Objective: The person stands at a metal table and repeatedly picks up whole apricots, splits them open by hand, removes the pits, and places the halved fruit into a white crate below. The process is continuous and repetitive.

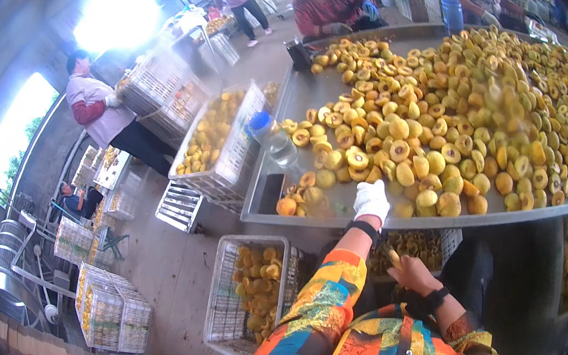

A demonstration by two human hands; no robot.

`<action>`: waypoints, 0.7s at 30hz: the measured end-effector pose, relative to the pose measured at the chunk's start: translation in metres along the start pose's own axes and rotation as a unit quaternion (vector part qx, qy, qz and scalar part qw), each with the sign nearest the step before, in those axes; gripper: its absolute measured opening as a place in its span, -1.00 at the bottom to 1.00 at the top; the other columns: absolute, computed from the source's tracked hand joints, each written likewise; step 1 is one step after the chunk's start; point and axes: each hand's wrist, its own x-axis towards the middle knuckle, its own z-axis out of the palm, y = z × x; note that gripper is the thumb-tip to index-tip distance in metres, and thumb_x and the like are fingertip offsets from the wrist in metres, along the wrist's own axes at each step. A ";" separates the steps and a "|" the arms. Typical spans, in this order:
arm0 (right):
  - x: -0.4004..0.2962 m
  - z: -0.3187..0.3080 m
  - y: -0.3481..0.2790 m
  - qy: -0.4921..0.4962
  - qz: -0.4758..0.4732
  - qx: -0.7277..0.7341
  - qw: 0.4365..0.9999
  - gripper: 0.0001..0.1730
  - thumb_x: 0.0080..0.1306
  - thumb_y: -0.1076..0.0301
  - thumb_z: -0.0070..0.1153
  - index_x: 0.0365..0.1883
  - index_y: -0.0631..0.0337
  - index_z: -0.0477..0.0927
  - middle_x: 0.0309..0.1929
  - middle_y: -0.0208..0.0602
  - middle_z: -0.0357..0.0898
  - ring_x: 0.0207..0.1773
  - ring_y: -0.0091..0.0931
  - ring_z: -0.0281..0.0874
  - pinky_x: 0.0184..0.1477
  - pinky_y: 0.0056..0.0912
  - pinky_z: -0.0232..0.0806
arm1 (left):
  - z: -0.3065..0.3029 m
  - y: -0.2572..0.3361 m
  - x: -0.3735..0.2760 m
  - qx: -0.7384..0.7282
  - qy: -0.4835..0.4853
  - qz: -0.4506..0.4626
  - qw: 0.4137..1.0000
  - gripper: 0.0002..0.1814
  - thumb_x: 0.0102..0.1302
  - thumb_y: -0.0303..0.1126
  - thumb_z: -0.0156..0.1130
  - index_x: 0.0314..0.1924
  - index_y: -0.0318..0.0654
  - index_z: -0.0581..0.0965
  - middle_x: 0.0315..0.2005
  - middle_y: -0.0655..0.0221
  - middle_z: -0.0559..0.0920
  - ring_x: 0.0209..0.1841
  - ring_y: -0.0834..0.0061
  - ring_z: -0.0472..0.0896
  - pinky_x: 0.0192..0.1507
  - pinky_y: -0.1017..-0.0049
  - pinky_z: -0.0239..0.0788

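Observation:
A large pile of halved yellow stone fruit (424, 120), likely peaches, covers much of a metal-topped table (226, 213). Many halves lie cut side up with dark centres. At the table's near edge is my left hand (372, 201) in a white glove, touching or just beside the nearest fruit. Its fingertips face away from me, so whether it holds a piece is hidden. Lower and to the right, my bare right hand (413, 274) is closed around a short, pale wooden-looking handle (394, 257). The rest of that tool is not clear.
A clear bottle with a blue cap (277, 142) lies at the table's left side. Plastic crates of fruit stand on the floor (252, 243) and beside the table (210, 168). Another crate (411, 246) sits under the edge. Several people work around; one person (326, 7) sits across.

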 end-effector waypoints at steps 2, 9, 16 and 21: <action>-0.001 -0.005 -0.017 -0.042 0.036 0.033 0.998 -0.52 0.13 0.03 0.20 -0.45 0.40 0.51 -0.52 0.18 0.52 -0.36 0.00 0.54 -0.33 -0.06 0.39 | -0.006 0.001 -0.009 0.021 -0.014 0.027 0.999 -0.49 -0.05 -0.26 0.38 -0.08 -0.21 0.44 -0.20 0.02 0.58 -0.09 0.07 0.56 -0.05 0.20 0.43; -0.006 -0.035 -0.032 0.090 0.037 0.107 0.990 -0.59 0.20 0.13 0.17 -0.44 0.34 0.34 -0.57 0.16 0.46 -0.40 0.06 0.47 -0.41 -0.04 0.31 | -0.058 0.002 -0.052 -0.191 0.105 0.123 0.968 -0.61 0.15 -0.31 0.15 -0.01 -0.26 0.49 -0.24 0.09 0.62 -0.23 0.18 0.62 -0.22 0.29 0.47; 0.016 -0.055 -0.069 0.160 0.005 0.078 0.984 -0.58 0.37 0.05 -0.09 -0.41 0.30 0.32 -0.64 0.12 0.44 -0.48 0.03 0.46 -0.45 0.02 0.29 | -0.081 0.001 -0.107 -0.754 -0.159 -0.023 0.638 -0.44 0.42 0.08 -0.22 0.09 -0.23 0.43 -0.29 0.28 0.62 -0.33 0.43 0.59 -0.51 0.53 0.33; 0.016 -0.046 -0.089 0.165 0.014 0.016 0.986 -0.60 0.39 0.05 -0.14 -0.35 0.28 0.30 -0.63 0.04 0.48 -0.49 -0.02 0.49 -0.45 0.02 0.31 | -0.064 0.005 -0.123 -0.762 -0.102 -0.012 0.639 -0.43 0.44 0.09 -0.24 0.09 -0.26 0.41 -0.23 0.23 0.59 -0.31 0.36 0.56 -0.28 0.44 0.44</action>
